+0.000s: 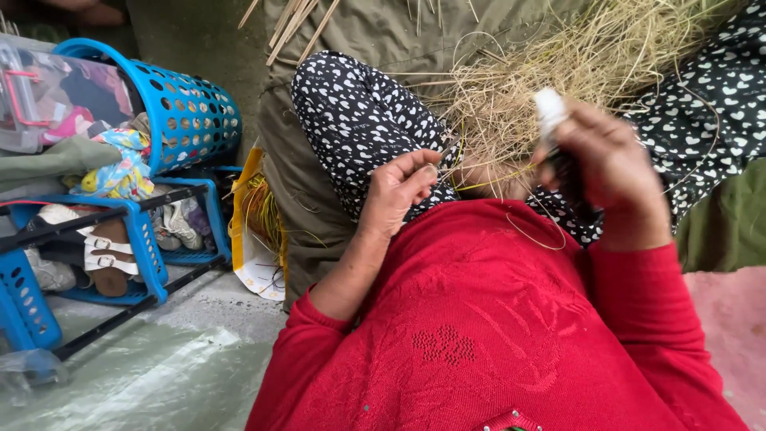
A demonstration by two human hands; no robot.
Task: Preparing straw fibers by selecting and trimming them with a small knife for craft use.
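Observation:
I wear a red sweater (479,335) and black trousers with white hearts (351,120). A loose bundle of dry straw (558,72) lies across my lap. My left hand (399,191) pinches a thin yellow strand (495,183) between thumb and fingers, next to my knee. The strand runs across to my right hand (618,172), which is closed around a small dark object with a white tip (549,108). What the dark object is I cannot tell.
A blue plastic basket (187,112) full of cloth lies tipped at the left. Below it a blue shoe rack (144,239) holds sandals and shoes. An olive cloth (295,183) lies under my legs, beside a yellow-edged bag (255,239). Clear plastic sheeting (144,375) covers the floor.

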